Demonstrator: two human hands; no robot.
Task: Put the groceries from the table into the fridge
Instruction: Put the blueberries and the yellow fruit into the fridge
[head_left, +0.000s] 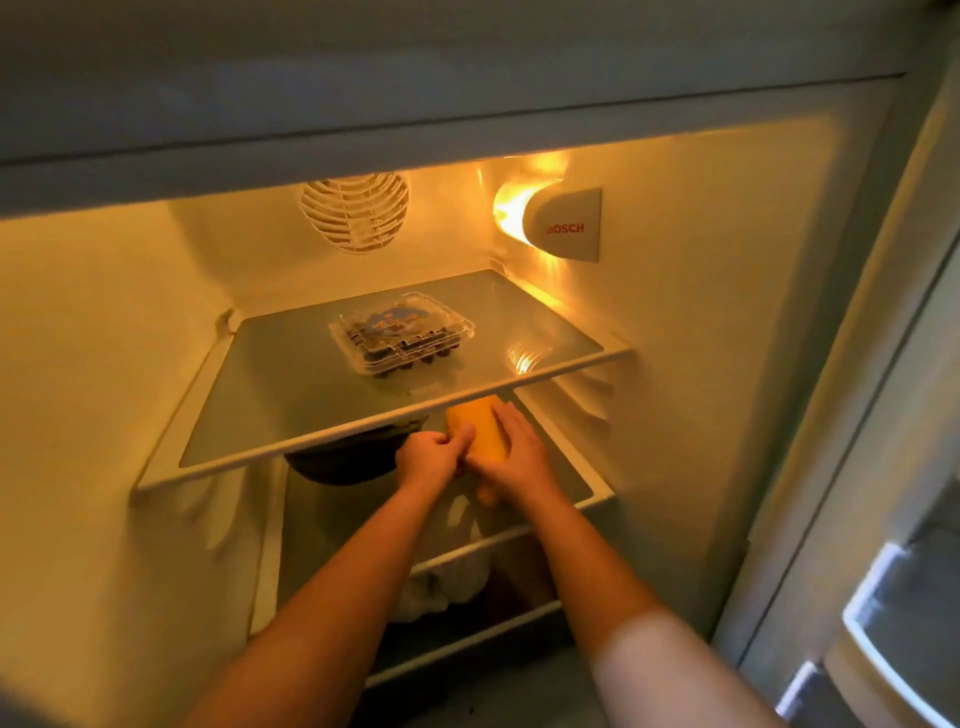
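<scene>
Two bare forearms reach from the bottom edge into the open fridge (675, 322), under its top glass shelf (363, 415). Both hands meet on a yellow-orange package (478, 434) held just above the second shelf (582, 483). The left hand (431, 460) curls its fingers and thumb against the package's left side; the right hand (519, 452) lies over its right side with fingers fairly straight, gripping it from that flank. The package's far end is tucked beneath the front rim of the top shelf, which hangs just over the knuckles.

Just left of the hands, on the same lower level, sits a dark rounded item (348, 457), partly hidden by the shelf rim; what it is cannot be told. On the top shelf, a clear clamshell box of dark berries (402, 332) sits near the middle, with bare glass around it. A round vent (355, 213) and a lit lamp housing (563, 223) mark the back and right walls. Below, something pale (447, 571) shows through the lower shelves. The door's bins (883, 623) stand at right.
</scene>
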